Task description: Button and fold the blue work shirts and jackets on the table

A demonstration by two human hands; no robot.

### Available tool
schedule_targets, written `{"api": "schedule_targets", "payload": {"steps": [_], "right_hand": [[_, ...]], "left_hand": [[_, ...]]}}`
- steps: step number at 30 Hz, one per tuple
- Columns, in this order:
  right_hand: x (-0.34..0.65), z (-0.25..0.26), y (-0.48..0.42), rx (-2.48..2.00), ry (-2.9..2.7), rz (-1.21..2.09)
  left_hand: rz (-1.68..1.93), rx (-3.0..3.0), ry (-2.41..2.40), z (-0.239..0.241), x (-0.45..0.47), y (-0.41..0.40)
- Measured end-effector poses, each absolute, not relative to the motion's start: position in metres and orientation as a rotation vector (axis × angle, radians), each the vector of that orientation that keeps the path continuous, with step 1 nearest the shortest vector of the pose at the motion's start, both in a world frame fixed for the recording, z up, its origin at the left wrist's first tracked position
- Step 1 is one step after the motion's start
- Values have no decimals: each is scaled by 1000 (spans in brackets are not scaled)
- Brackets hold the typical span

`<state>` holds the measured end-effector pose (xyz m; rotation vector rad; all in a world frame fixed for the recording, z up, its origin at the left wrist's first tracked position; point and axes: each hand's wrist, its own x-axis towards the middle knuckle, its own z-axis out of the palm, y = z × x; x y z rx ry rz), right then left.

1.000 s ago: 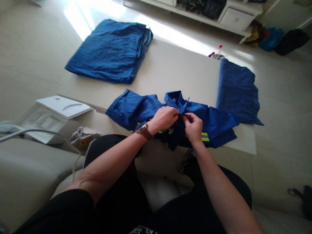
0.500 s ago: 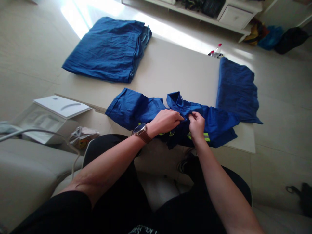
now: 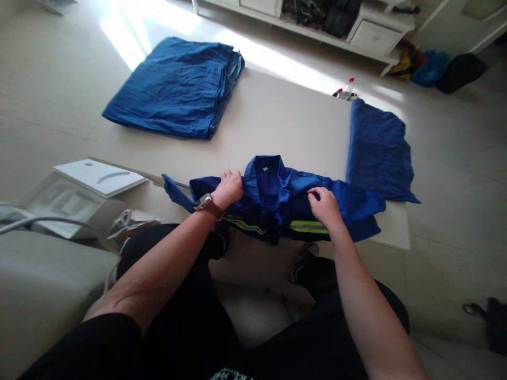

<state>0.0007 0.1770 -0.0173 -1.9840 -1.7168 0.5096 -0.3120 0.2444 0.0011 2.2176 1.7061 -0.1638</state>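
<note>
A blue work jacket (image 3: 301, 184) with yellow-and-grey reflective strips lies along the table's near edge, its collar pointing away from me and its front parted at the neck. My left hand (image 3: 228, 188), with a watch on the wrist, is closed on the jacket's left shoulder, the fingertips at the far edge of the cloth. Beyond it the left sleeve (image 3: 177, 193) sticks out, partly raised. My right hand (image 3: 324, 205) is over the right chest panel, thumb and forefinger curved with a small gap between them. No cloth shows between those fingers.
A folded blue cloth (image 3: 170, 89) is at the table's far left. Another blue cloth (image 3: 378, 153) hangs over the right end. Bottles with red caps (image 3: 348, 88) stand behind the table (image 3: 293, 116). A white box (image 3: 99, 177) sits on a clear bin at left.
My hands have moved apart from the jacket's front. The collar has opened and shifted left, and the left sleeve has swung out. My right hand has let go of the cloth.
</note>
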Motion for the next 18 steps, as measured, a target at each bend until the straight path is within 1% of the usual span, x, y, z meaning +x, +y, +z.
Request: {"api": "schedule_targets", "payload": {"steps": [2,6,10,13,18], "right_hand": [[7,-27,176,-2055,-1771,432],[9,-35,173,-2130,-1807,392],[15,-34,174,-2269,-1784,459],[27,-32,179,-2320,-1803,538],[50,-22,182,-2391,-1964,654]], "left_hand": [[-273,2235,1731,-6,-320,244],[-284,2173,1812,-12,-335,245],[-345,2111,1898,-14,-345,248],[-268,2145,1728,-17,-349,245],[22,2163,1327,-9,-353,221]]}}
